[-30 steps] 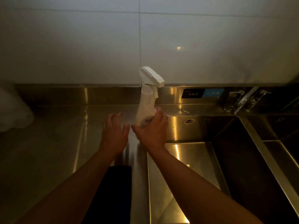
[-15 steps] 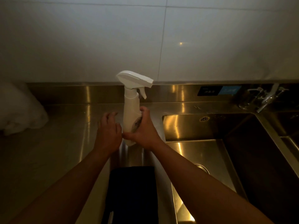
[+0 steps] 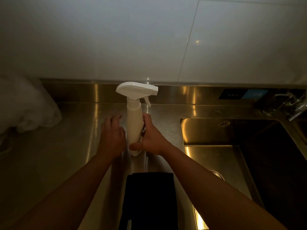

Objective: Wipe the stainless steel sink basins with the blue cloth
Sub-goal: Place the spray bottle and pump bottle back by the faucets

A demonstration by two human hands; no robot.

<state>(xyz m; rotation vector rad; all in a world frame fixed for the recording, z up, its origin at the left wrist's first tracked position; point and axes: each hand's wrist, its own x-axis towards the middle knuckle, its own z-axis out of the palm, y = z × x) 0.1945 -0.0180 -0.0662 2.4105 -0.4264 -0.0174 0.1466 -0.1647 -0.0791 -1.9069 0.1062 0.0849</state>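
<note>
1. On the steel bench (image 3: 49, 163), left of the sink basin (image 3: 232, 135), a white spray bottle (image 3: 134, 127) stood upright with its nozzle pointing right, toward the basin.
2. The right hand (image 3: 149, 140) gripped the bottle's lower body, with the thumb curled across the front near the base and the fingers (image 3: 146, 117) wrapped round the right side. Whether the base touched the bench could not be told.
3. The left hand (image 3: 113, 136) hovered just beside the bottle's left side, its fingers loosely spread and holding nothing. Contact with the bottle could not be made out.
4. The cloth (image 3: 149, 200) lay folded flat at the near edge of the bench, between the two forearms and nearer than the bottle. It looked dark in the dim light. Its right edge ran close to the basin's left rim without crossing it.
5. A strip of bare steel separated the right hand from the basin's left rim, and the right forearm crossed above that rim.
6. Open bench stretched from the left hand out to a white bundle (image 3: 25, 105) at the far left.
7. Behind, a low backsplash (image 3: 83, 90) edged the bench under a tiled wall (image 3: 99, 39). A tap (image 3: 282, 105) stood at the basin's far right corner.
</note>
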